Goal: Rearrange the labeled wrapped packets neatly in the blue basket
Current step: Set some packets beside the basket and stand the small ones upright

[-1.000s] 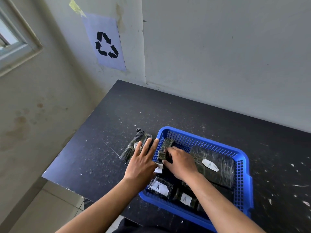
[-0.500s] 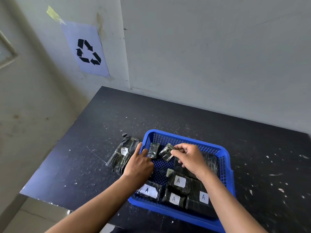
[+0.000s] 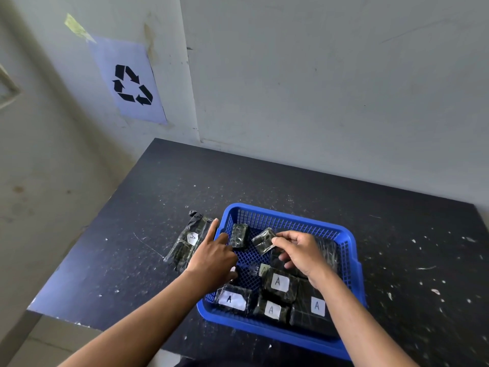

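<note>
Roughly halfway: four labeled packets (image 3: 277,283) sit at the blue basket's (image 3: 349,263) 6 o'clock edge. Right hand (image 3: 301,251) pinches a small packet (image 3: 263,240); left hand (image 3: 211,256), fingers loose, touches another packet (image 3: 239,235) at 11 o'clock. One long packet (image 3: 189,241) lies outside on the tabletop (image 3: 158,197).

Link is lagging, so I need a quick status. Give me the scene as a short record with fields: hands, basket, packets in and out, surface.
left hand: at the basket's left rim, touching a small upright packet; grip unclear
right hand: pinching a small packet above the basket floor
blue basket: on the black table, near its front edge
labelled packets inside: four with an A showing along the near side, e.g.
packet outside: long, labelled, on the table left of the basket
</note>
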The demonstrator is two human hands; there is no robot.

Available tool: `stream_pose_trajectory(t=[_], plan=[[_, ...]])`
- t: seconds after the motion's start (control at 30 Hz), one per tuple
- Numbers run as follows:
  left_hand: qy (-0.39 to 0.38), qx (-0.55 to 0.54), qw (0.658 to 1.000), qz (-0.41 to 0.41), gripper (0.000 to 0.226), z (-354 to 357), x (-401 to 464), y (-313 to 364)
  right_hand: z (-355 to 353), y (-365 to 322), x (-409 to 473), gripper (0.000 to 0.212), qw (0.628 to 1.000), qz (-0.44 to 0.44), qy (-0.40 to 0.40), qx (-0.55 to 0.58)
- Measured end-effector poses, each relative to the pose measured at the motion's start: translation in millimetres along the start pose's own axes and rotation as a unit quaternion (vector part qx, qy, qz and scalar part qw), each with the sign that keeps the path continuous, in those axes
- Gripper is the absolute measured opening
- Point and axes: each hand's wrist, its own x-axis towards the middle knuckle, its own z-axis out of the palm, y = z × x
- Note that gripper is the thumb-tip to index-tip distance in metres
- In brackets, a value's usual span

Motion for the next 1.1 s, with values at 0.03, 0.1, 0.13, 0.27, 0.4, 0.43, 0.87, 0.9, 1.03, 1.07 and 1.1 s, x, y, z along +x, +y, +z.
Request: stream_pose_trajectory(t=[0.03, 0.1, 0.13, 0.27, 0.4, 0.43, 0.87, 0.9, 1.03, 1.07, 1.1], plan=[[0.022, -0.019, 1.0, -0.013, 0.042, 0, -1, 0, 0, 0, 0, 0.012, 1.0, 0.0, 0.001, 0.002], [0.09, -0.073, 0.992, -0.053, 0.045, -3, -4, 1, 1, -1, -1, 0.012, 1.0, 0.001, 0.004, 0.003], [0.129, -0.105, 0.983, -0.073, 0.048, -5, -4, 1, 2, -1, -1, 0.012, 1.0, 0.001, 0.006, 0.002], [0.21, -0.184, 0.956, -0.093, 0.079, -19, -2, 4, 10, -6, -2, 0.012, 1.0, 0.0, 0.001, 0.013], [0.221, -0.227, 0.942, -0.112, 0.068, -28, 5, 9, 14, -13, -7, 0.02, 0.999, 0.007, -0.042, 0.032], [0.228, -0.249, 0.933, -0.122, 0.059, -29, 6, 9, 14, -14, -8, 0.023, 0.998, 0.005, -0.051, 0.033], [-0.048, -0.816, 0.558, -0.145, 0.04, -42, 5, -5, 11, -28, -15, 0.026, 0.993, -0.057, -0.063, 0.077], [-0.052, -0.821, 0.549, -0.147, 0.042, -42, 5, -5, 11, -29, -15, 0.025, 0.994, -0.06, -0.062, 0.071], [-0.051, -0.824, 0.542, -0.159, 0.041, -39, 5, -6, 12, -33, -16, 0.032, 0.994, -0.093, -0.05, 0.0], [-0.051, -0.814, 0.554, -0.167, 0.041, -39, 5, -6, 13, -33, -16, 0.038, 0.992, -0.11, -0.048, -0.039], [-0.049, -0.794, 0.58, -0.175, 0.04, -38, 5, -6, 15, -33, -16, 0.043, 0.988, -0.127, -0.049, -0.074]])
